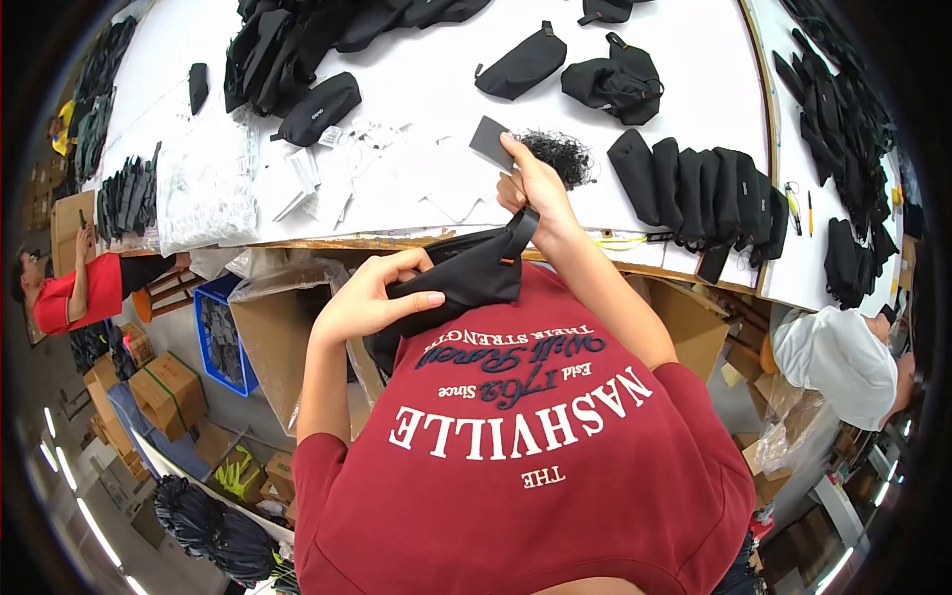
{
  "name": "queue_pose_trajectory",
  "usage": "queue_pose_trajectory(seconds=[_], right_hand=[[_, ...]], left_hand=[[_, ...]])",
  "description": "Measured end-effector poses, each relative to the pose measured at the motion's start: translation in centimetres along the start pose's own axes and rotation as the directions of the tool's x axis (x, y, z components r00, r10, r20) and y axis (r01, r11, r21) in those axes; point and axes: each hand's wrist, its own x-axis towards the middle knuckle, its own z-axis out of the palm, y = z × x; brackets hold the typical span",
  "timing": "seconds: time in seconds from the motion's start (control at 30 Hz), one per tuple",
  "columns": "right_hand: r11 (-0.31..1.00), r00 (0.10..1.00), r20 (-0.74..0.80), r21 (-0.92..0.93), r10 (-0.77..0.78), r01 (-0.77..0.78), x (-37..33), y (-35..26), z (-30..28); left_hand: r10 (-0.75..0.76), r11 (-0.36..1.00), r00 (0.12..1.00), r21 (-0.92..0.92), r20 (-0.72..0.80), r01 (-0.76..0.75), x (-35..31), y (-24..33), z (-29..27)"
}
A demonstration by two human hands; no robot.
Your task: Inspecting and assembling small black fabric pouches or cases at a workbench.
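Holding blk pouch (474, 276) in my L hand (365, 297), in front of my shirt (535, 347) by the table (709, 94) edge: fingers curled at its top, thumb pressed along its side. R hand (541, 191) pinches a dk grey card (489, 142) w/ thumb & fingers, forearm angled up, pouch's loop (522, 234) close by. Step looks like pairing card w/ pouch; next move prob. calls for steady L grip, card lowered twd loop.
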Motion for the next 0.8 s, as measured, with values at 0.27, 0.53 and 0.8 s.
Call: queue_pose_trajectory(seconds=[0.27,0.53,0.8], right_hand=[[0.668,0.767,0.068,-0.449,-0.638,0.594,0.1,-4.7,-1.6],[-0.083,0.902,0.367,-0.930,-0.225,0.358,-3.5,-5.6,1.4],[-0.391,0.786,0.618,-0.725,-0.005,0.567,-3.5,-3.5,-0.2]], left_hand=[[0.073,0.931,0.974,0.365,-0.214,0.011,1.0,2.0,-1.2],[0.666,0.494,0.716,0.843,-0.208,-0.215,5.3,2.4,0.3],[0.729,0.309,0.677,0.834,0.100,-0.456,7.3,0.2,-1.0]])
